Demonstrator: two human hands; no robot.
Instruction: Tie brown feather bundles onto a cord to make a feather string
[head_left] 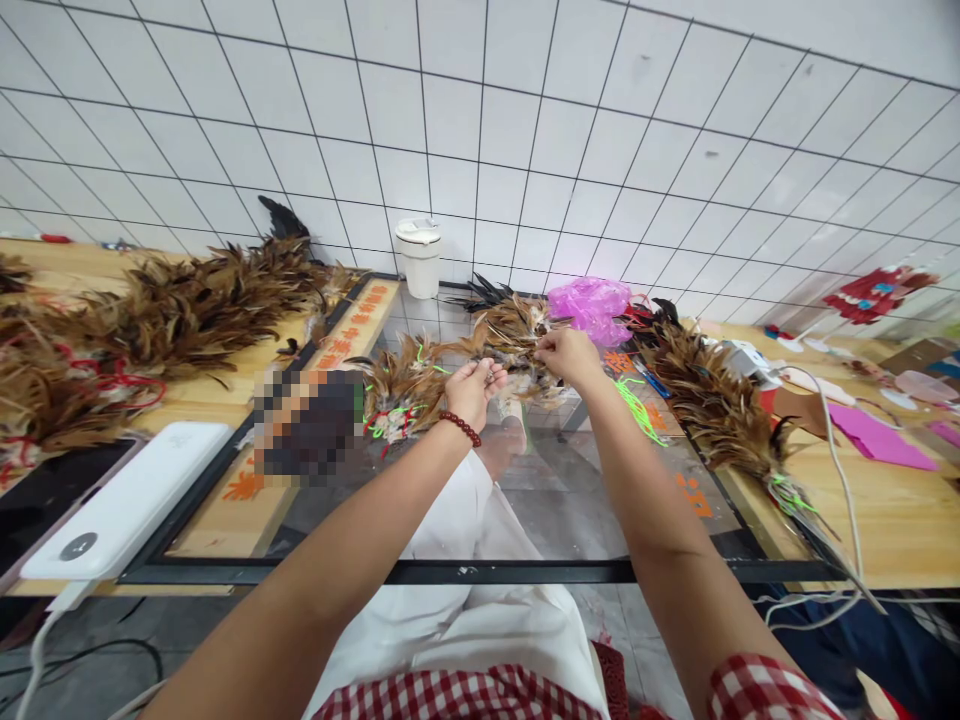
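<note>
Over the glass tabletop, my left hand is turned palm up with its fingers curled together, a bead bracelet at the wrist. What its fingertips hold is too small to name. My right hand pinches at the edge of a pile of loose brown feathers; whatever is between its fingertips is hidden. To the left of my left hand lies a bundle of brown feathers with red and green ties. Bright green string lies to the right of my right forearm.
A white lidded cup and a pink plastic bag stand near the tiled wall. Long feather bundles lie at the left and right. A white power bank sits front left; a white cable runs at right.
</note>
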